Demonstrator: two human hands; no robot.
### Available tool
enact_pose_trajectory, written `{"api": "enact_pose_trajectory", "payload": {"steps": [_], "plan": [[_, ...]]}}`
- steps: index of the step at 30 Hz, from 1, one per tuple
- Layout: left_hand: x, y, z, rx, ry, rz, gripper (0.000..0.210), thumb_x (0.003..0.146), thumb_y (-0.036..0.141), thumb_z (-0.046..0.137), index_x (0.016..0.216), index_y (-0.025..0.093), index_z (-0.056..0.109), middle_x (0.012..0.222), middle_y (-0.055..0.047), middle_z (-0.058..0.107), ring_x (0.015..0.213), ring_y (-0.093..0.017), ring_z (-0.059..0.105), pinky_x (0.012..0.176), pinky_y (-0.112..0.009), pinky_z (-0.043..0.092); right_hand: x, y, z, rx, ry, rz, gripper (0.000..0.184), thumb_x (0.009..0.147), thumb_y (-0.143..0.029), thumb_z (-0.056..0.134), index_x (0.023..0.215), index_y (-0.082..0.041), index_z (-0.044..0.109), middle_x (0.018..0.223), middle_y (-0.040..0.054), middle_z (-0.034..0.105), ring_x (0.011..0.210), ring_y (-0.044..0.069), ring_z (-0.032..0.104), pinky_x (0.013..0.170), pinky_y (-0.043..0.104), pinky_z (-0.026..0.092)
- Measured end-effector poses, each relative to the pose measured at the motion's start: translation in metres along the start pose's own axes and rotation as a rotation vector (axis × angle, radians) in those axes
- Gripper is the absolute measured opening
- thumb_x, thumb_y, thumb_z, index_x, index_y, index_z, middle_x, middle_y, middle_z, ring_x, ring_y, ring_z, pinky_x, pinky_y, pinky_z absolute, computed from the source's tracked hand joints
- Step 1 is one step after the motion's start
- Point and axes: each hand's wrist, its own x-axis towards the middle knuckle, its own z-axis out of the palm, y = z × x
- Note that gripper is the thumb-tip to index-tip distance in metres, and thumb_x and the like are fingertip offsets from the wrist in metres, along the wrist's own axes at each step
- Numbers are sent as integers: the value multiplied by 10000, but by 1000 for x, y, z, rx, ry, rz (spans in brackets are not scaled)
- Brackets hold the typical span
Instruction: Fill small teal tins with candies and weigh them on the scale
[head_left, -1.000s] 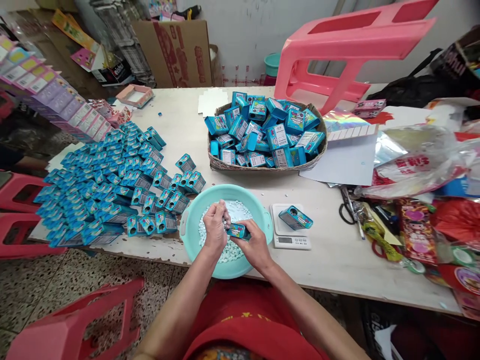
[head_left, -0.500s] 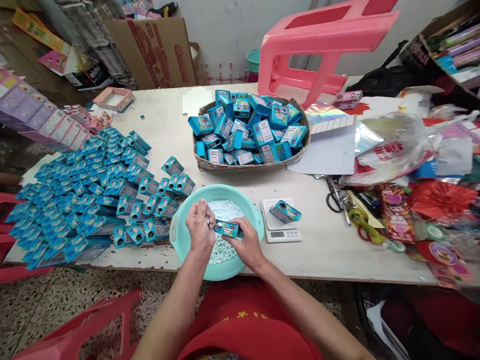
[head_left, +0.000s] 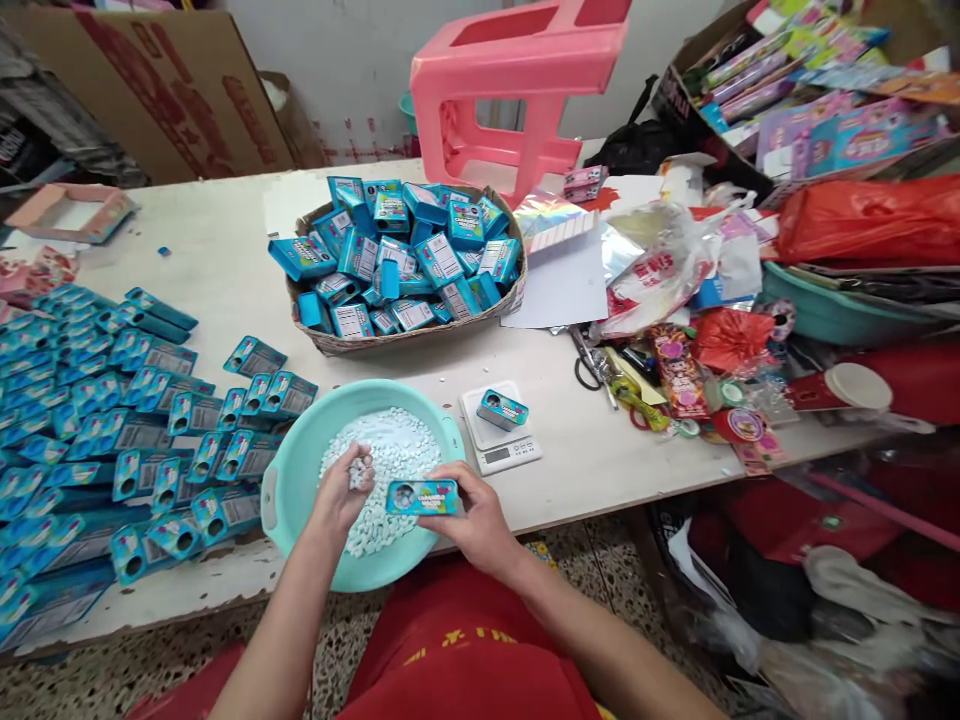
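My right hand (head_left: 480, 518) grips a small blue candy box (head_left: 435, 499) by its right end, over the near right part of a turquoise basin (head_left: 274, 470). The box's round opening faces up, and pale candies show inside it. My left hand (head_left: 343, 495) is curled around some small pale candies (head_left: 361, 470), just left of the box and apart from it. Loose pale candies (head_left: 397, 440) cover the bottom of the basin. To the right, a white digital scale (head_left: 517, 452) carries another blue box (head_left: 502, 409), its hole showing; the display is too small to read.
Many blue boxes with round holes (head_left: 180, 420) stand packed at the left. Behind the basin, a woven basket (head_left: 405, 338) is heaped with blue boxes. A pink stool (head_left: 517, 60) stands on the table at the back. Scissors (head_left: 586, 362), bags and wrappers clutter the right side.
My left hand has moved away from the box opening, down and left over the basin. The box in my right hand now sits lower, with candies visible in its hole. The view has turned right.
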Motion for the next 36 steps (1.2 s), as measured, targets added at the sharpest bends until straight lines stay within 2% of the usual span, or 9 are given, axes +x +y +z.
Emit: {"api": "enact_pose_trajectory", "payload": {"steps": [5, 9, 14, 18, 23, 26, 28, 32, 36], "plan": [[-4, -5, 24, 352, -134, -18, 286, 688, 321, 691, 831, 147, 513, 596, 47, 438, 396, -25, 338, 340, -125, 165, -46, 1, -55, 18, 153, 117, 347, 680, -262, 777, 979, -239, 602, 963, 17, 578, 888, 186, 578, 785, 287, 477], [-6, 1, 76, 692, -257, 89, 329, 727, 454, 632, 759, 181, 451, 560, 65, 389, 402, -33, 267, 385, -162, 125, -70, 16, -93, -10, 339, 235, 324, 729, -280, 739, 1003, -235, 572, 993, 15, 571, 909, 176, 574, 831, 280, 465], [7, -13, 162, 1240, -475, 463, 279, 823, 436, 498, 713, 181, 527, 601, 22, 464, 554, -105, 408, 530, -217, 292, -75, 28, -120, -16, 511, 257, 365, 721, -317, 745, 1021, -232, 556, 993, 7, 587, 904, 165, 571, 826, 261, 466], [23, -28, 200, 1741, -380, 655, 215, 815, 427, 536, 854, 223, 591, 666, -16, 562, 672, -186, 511, 585, -259, 280, -75, 32, -131, -13, 574, 252, 375, 722, -329, 744, 1031, -231, 555, 1014, 12, 595, 915, 170, 573, 819, 266, 471], [37, -37, 201, 1741, -414, 679, 359, 728, 499, 646, 969, 246, 564, 676, -1, 551, 658, -186, 506, 571, -254, 264, -79, 41, -139, 7, 616, 291, 392, 717, -338, 750, 1038, -228, 555, 1005, 13, 614, 916, 175, 576, 820, 277, 468], [42, -34, 198, 1412, -528, 599, 321, 679, 457, 701, 833, 207, 571, 647, 20, 513, 607, -128, 460, 567, -229, 292, -76, 43, -143, 15, 651, 314, 415, 700, -343, 762, 1042, -224, 558, 992, 14, 623, 899, 175, 578, 803, 279, 469], [41, -27, 193, 1093, -524, 425, 324, 678, 458, 694, 735, 180, 537, 566, 43, 438, 503, -83, 374, 497, -205, 260, -72, 40, -144, 14, 664, 317, 423, 687, -347, 770, 1033, -219, 562, 970, 14, 628, 876, 173, 580, 793, 283, 473], [32, -1, 161, 530, -417, 123, 410, 701, 539, 647, 679, 177, 455, 503, 73, 323, 392, -42, 240, 392, -184, 101, -61, 30, -147, 2, 683, 300, 425, 663, -349, 784, 1005, -211, 573, 926, 13, 636, 844, 169, 584, 789, 289, 477], [22, 13, 116, 516, -290, 79, 427, 675, 540, 677, 723, 152, 507, 563, 54, 382, 397, -28, 282, 374, -173, 91, -57, 29, -152, -3, 722, 282, 434, 644, -344, 795, 998, -212, 582, 922, 10, 629, 837, 163, 581, 782, 287, 477]]}}
